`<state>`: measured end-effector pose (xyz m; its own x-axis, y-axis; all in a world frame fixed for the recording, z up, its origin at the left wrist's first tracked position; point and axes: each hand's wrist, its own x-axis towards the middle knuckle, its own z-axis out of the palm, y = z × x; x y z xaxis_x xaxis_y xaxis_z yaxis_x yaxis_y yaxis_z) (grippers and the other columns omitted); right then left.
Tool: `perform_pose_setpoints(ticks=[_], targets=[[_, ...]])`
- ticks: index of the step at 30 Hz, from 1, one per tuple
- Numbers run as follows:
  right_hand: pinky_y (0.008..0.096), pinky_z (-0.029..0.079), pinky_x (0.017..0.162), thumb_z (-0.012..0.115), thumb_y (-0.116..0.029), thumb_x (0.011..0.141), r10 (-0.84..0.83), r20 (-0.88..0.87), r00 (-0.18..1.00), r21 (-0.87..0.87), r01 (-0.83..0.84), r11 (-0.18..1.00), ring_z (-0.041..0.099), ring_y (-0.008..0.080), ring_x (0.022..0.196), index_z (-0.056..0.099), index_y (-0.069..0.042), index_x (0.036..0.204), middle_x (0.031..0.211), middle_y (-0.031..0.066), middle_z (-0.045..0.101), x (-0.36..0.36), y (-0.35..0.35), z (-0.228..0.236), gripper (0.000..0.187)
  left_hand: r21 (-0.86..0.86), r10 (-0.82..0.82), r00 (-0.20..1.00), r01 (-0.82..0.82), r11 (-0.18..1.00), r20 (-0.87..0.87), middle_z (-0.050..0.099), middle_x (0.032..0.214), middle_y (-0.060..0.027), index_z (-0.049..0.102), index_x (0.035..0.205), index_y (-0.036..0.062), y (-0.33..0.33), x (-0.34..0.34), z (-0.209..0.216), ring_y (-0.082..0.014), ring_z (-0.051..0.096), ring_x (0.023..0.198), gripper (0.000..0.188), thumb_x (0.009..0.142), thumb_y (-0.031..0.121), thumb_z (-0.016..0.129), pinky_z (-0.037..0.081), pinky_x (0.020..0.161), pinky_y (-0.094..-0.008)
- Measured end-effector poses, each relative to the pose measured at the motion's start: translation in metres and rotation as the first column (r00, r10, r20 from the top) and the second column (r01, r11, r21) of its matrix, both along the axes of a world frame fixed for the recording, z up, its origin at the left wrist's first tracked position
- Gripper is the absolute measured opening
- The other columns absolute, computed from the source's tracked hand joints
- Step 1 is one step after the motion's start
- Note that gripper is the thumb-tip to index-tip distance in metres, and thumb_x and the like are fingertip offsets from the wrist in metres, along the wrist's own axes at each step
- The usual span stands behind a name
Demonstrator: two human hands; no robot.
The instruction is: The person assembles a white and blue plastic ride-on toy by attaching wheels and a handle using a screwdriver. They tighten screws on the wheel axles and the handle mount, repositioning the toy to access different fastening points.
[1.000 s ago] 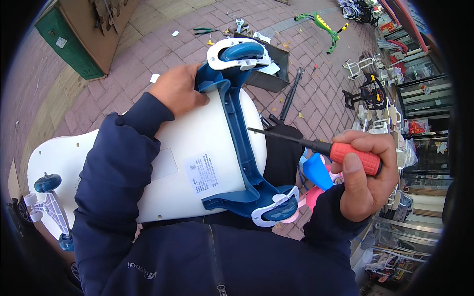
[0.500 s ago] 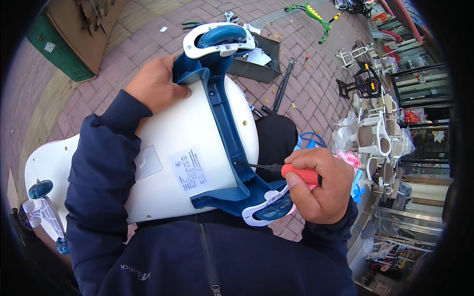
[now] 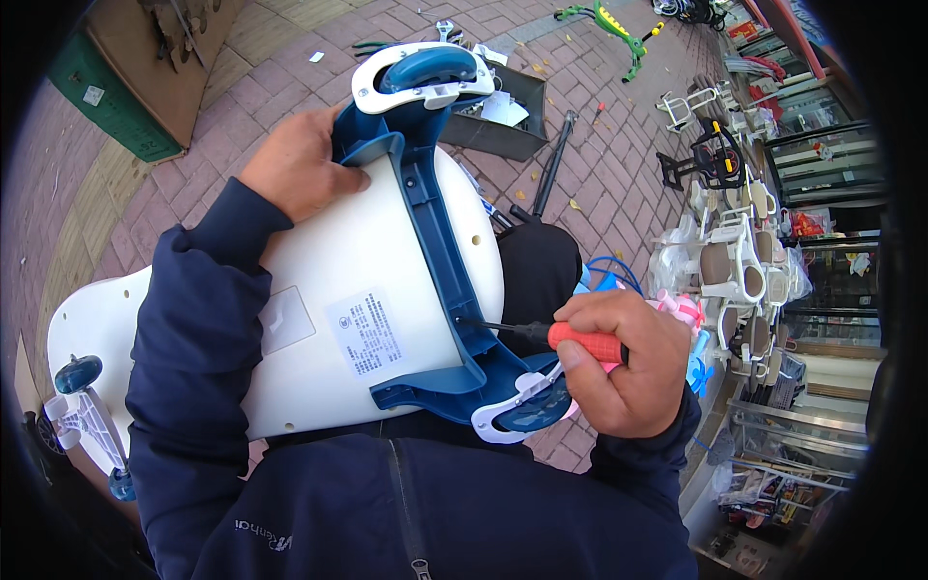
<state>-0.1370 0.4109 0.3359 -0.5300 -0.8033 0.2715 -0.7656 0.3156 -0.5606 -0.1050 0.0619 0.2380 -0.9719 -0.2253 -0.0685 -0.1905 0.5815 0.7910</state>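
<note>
Brick paving point(image 3: 619, 184) outside a shopfront point(image 3: 826, 261), dark toolbox point(image 3: 498, 140) on it; white moulded body point(image 3: 367, 246) lies wheels-up across your lap point(image 3: 546, 275); your left hand point(image 3: 300, 169) clasps the upper end of the blue wheel bracket point(image 3: 435, 246); your right hand point(image 3: 633, 362) grips a red screwdriver point(image 3: 585, 345), tip down in the bracket's channel; bracket seated, both its wheels point(image 3: 430, 70) fitted, small wheel unit point(image 3: 95, 416) at far left in place; looks mostly assembled; screw tightness, cannot tell.

On my feed, it's pinkish brick pavement point(image 3: 614, 164), and here's what I've got down on it: an open dark metal box point(image 3: 503, 139), a black bar point(image 3: 553, 166) near its right side, a white scrap point(image 3: 317, 57) leftward, a green-and-yellow frame point(image 3: 630, 44) farther out!
</note>
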Motion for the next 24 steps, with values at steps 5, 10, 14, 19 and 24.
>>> perform_pose_setpoints(ticks=[5, 10, 14, 19, 24], targets=[[0.0364, 0.06, 0.072, 0.077, -0.003, 0.082, 0.252, 0.028, 0.967, 0.083, -0.253, 0.964, 0.076, 0.0327, 0.083, 0.069, -0.002, 0.101, 0.106, 0.0189, 0.077, -0.002, -0.002, 0.006, 0.02, -0.048, -0.002, 1.0, 0.002, 0.999, 0.001, 0.078, 0.097, -0.0168, 0.074, 0.115, 0.0001, 0.001, 0.0, 0.002, -0.0301, 0.074, 0.081, 0.032, 0.087, 0.011, 0.084, 0.059, 0.089, -0.0378], [0.0375, 0.06, 0.074, 0.08, -0.001, 0.08, 0.492, 0.13, 0.861, 0.272, -0.508, 0.817, 0.075, 0.035, 0.091, 0.07, -0.002, 0.106, 0.117, 0.0197, 0.075, -0.005, -0.008, 0.011, 0.028, 0.002, -0.001, 1.0, 0.001, 1.0, 0.007, 0.078, 0.096, -0.0162, 0.074, 0.113, 0.0003, 0.002, -0.001, 0.005, -0.0294, 0.074, 0.081, 0.031, 0.085, 0.009, 0.084, 0.059, 0.088, -0.0386], [0.039, 0.06, 0.074, 0.084, -0.006, 0.081, 0.344, 0.032, 0.938, 0.269, -0.34, 0.901, 0.076, 0.0336, 0.094, 0.07, -0.002, 0.109, 0.117, 0.0184, 0.075, 0.007, -0.007, 0.004, 0.032, 0.003, -0.016, 1.0, 0.016, 1.0, 0.017, 0.077, 0.096, -0.0164, 0.073, 0.113, -0.0002, -0.001, -0.002, 0.006, -0.0292, 0.073, 0.08, 0.032, 0.084, 0.007, 0.084, 0.059, 0.09, -0.0394], [0.0365, 0.06, 0.067, 0.086, -0.02, 0.087, 0.218, -0.057, 0.974, 0.269, -0.196, 0.943, 0.075, 0.0292, 0.078, 0.068, -0.005, 0.112, 0.109, 0.0126, 0.075, 0.014, 0.004, -0.011, 0.034, -0.054, 0.018, 0.999, -0.016, 0.998, 0.03, 0.078, 0.099, -0.0183, 0.073, 0.117, -0.0004, -0.009, -0.002, 0.008, -0.0311, 0.074, 0.083, 0.036, 0.084, 0.008, 0.084, 0.059, 0.091, -0.0398], [0.0344, 0.054, 0.061, 0.093, -0.038, 0.082, -0.062, -0.126, 0.99, 0.144, 0.08, 0.986, 0.072, 0.0303, 0.068, 0.069, -0.004, 0.112, 0.095, 0.0108, 0.074, 0.009, 0.006, -0.019, 0.051, -0.086, 0.082, 0.995, -0.087, 0.993, -0.056, 0.075, 0.097, -0.0194, 0.073, 0.117, -0.0009, -0.015, 0.001, 0.007, -0.034, 0.073, 0.084, 0.037, 0.083, 0.01, 0.083, 0.058, 0.089, -0.041]])
